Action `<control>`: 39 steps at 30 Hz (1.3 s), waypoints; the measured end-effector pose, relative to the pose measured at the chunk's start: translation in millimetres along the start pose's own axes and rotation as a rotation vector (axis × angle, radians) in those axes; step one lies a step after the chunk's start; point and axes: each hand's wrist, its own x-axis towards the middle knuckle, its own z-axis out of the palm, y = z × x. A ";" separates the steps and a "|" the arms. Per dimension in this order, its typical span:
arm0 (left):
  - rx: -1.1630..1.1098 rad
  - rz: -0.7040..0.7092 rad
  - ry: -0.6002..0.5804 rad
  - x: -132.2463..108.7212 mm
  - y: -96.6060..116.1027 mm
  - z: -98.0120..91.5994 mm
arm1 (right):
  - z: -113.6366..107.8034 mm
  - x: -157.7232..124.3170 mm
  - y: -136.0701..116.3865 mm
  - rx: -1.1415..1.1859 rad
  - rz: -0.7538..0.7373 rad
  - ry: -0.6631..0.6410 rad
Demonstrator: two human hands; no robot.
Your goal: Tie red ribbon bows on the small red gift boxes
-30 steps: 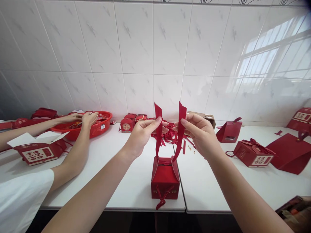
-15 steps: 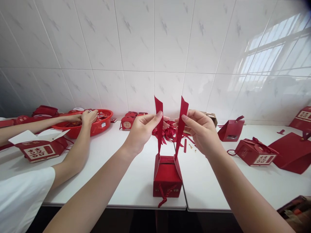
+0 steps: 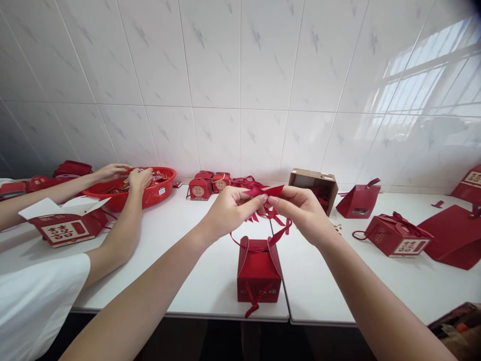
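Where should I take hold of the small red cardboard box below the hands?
Probably hold the red box low on both sides, from left and right: it stands upright, a twisted red cord hangs in front, and red fabric ribbon rises from its top.

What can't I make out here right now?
In the head view:
How the ribbon ends meet: covered by the left grip and right grip.
Inside the front red box: hidden by its panels.
Back-right red box: cut by picture's right edge.
Tub label: print too small.
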 end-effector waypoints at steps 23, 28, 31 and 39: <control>0.341 0.107 0.062 -34.7 -19.9 -21.7 | -12.3 -29.9 34.2 -0.722 -0.555 0.124; 0.762 -0.154 0.307 -82.7 -59.6 -61.1 | -48.3 -90.6 57.7 -0.799 -0.179 0.521; 0.879 -0.561 0.165 -117.1 -97.3 -91.0 | -80.9 -131.3 86.4 -0.930 0.190 0.518; 0.532 -0.368 0.183 -109.8 -112.2 -48.3 | -53.9 -122.0 107.4 -0.743 0.264 0.395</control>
